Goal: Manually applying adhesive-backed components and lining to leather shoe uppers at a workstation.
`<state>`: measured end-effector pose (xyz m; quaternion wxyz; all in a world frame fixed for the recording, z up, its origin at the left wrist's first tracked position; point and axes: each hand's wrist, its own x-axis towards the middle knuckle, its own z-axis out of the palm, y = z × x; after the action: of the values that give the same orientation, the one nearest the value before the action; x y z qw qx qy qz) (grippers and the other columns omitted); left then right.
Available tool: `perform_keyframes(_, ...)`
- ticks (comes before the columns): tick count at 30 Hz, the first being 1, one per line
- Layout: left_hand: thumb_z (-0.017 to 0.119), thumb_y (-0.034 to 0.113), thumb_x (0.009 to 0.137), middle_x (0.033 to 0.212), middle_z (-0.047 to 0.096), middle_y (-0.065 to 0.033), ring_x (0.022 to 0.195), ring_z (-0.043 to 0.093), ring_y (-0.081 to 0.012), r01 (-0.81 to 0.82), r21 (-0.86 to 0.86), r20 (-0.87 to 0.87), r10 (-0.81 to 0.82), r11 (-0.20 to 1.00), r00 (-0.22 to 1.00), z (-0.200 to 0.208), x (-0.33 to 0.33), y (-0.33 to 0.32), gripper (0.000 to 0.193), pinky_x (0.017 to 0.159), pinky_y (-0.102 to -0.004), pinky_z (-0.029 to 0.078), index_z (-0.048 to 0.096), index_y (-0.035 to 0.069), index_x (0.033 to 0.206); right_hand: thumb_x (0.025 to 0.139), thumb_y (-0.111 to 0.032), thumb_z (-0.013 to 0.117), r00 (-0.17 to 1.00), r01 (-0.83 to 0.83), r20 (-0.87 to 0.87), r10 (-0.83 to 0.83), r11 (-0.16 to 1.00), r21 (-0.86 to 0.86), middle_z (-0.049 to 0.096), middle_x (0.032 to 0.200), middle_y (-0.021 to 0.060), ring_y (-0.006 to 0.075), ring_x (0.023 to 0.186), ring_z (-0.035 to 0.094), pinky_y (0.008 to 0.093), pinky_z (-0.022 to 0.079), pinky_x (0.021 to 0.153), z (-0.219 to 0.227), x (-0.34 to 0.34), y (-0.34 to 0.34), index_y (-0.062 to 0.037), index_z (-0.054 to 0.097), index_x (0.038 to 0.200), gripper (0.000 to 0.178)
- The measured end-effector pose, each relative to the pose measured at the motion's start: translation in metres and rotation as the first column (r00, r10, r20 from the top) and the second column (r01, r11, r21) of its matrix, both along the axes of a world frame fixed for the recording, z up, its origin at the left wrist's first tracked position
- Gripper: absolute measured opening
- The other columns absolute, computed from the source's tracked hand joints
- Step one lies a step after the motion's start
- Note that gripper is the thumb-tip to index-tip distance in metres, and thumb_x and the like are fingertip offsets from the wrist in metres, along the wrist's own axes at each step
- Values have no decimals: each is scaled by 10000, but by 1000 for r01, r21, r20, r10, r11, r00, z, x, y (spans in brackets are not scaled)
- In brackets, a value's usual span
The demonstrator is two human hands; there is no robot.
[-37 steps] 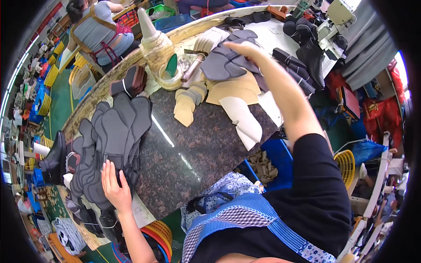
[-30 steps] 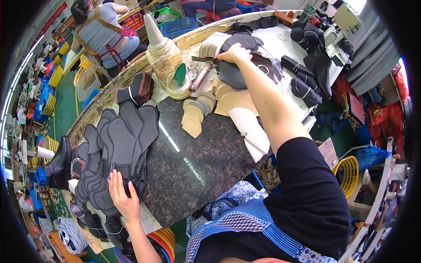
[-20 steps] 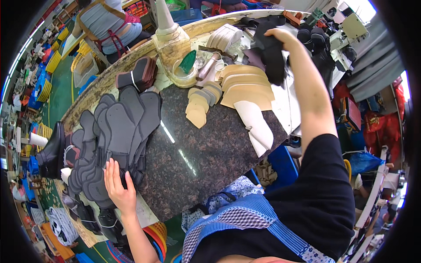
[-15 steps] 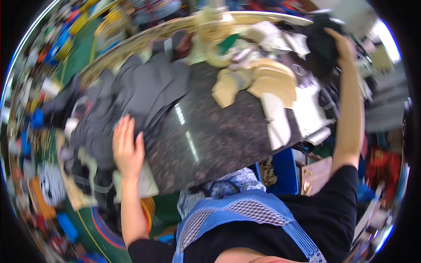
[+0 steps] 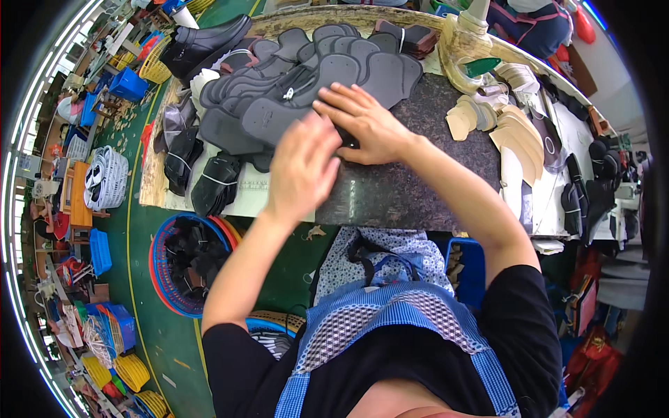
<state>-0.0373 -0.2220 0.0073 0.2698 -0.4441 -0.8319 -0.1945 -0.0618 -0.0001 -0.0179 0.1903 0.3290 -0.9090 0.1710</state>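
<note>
A spread-out pile of dark grey sole-shaped pieces (image 5: 268,120) covers the left part of the dark speckled work table (image 5: 390,188). My right hand (image 5: 369,129) lies palm down at the pile's near right edge, with its fingers stretched out. Beside it my left hand (image 5: 304,167) hovers over or touches the near edge; which one, I cannot tell. Its fingers are extended and smeared by motion, and nothing shows in them. Something dark shows between the two hands, too covered to name. Two tied black bundles (image 5: 217,182) lie left of my left hand.
Black boots (image 5: 205,45) stand at the far left corner. Beige cut pieces (image 5: 517,143) and a pale machine-like stand (image 5: 463,52) are on the right. Below the table edge sit a round basket of black scraps (image 5: 191,258) and a blue bin (image 5: 474,272).
My right hand has come from the dark things at the far right to the grey pile. My left hand has moved right. The view has turned, showing more of the left side.
</note>
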Motion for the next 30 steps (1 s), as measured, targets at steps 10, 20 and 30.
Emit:
perform_keyframes(10, 655, 29, 787, 1386, 585, -148, 1267, 582, -291, 139, -140, -64, -149, 980, 987, -24, -45, -5, 428, 1052, -396, 481, 648, -16, 1212, 976, -93, 587, 586, 807, 552, -593, 365, -465, 711, 972, 47, 119, 937, 655, 260, 514, 876, 32, 220, 217, 22, 699, 1093, 199)
perform_keyframes(20, 569, 107, 881, 1261, 691, -107, 1177, 661, -267, 411, -329, 84, -408, 850, 909, -18, 59, 4, 388, 1009, -385, 510, 677, 37, 1246, 919, -216, 710, 311, 936, 572, -759, 141, -322, 689, 946, 94, 173, 838, 646, 296, 512, 760, 2, 275, 207, 1, 716, 1085, 273)
perform_keyframes(30, 609, -27, 802, 1266, 681, -111, 1201, 630, -298, 380, -189, 248, -331, 905, 911, -45, 71, 7, 422, 1030, -456, 484, 687, 22, 1214, 844, -261, 772, 282, 957, 516, -809, 202, -207, 634, 811, 119, 257, 770, 607, 389, 477, 693, -30, 248, 209, -20, 653, 946, 288)
